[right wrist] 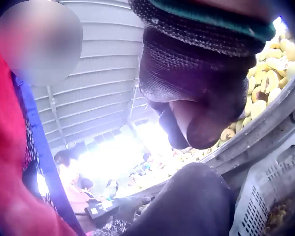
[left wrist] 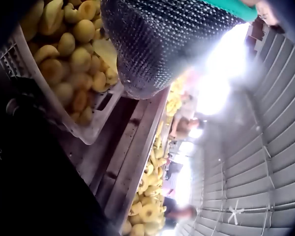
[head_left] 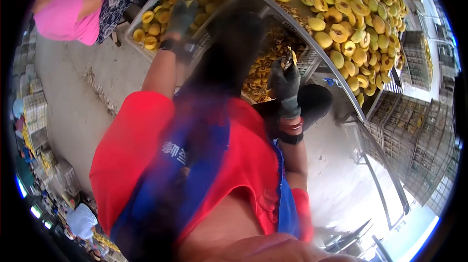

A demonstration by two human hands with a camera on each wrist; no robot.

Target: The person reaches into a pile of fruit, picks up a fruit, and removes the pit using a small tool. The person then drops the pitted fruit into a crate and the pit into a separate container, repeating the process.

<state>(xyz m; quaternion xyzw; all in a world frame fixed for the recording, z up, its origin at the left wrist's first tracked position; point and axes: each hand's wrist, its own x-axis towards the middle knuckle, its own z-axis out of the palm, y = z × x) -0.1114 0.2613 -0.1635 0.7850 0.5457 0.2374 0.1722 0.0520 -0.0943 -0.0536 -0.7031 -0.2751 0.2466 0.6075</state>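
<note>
In the head view my gloved left hand (head_left: pixel 181 17) is over a crate (head_left: pixel 132 27) of yellow peach halves (head_left: pixel 155 29), fingers extended among the fruit. The left wrist view shows its dark knit glove (left wrist: pixel 152 46) beside pale fruit at the crate's edge. My gloved right hand (head_left: pixel 285 83) is raised near the metal table edge, fingers curled round a small narrow piece (head_left: pixel 291 58) with a bright edge and yellow and dark parts. I cannot tell what that piece is. In the right wrist view the curled fingers (right wrist: pixel 206 125) hide it.
A large heap of peach halves (head_left: pixel 358 23) lies on the metal-edged table (head_left: pixel 341 81). Below it stands a crate of brown and orange scraps (head_left: pixel 261 79). Stacked crates (head_left: pixel 409 130) stand at right. A person in pink (head_left: pixel 68 11) sits at upper left.
</note>
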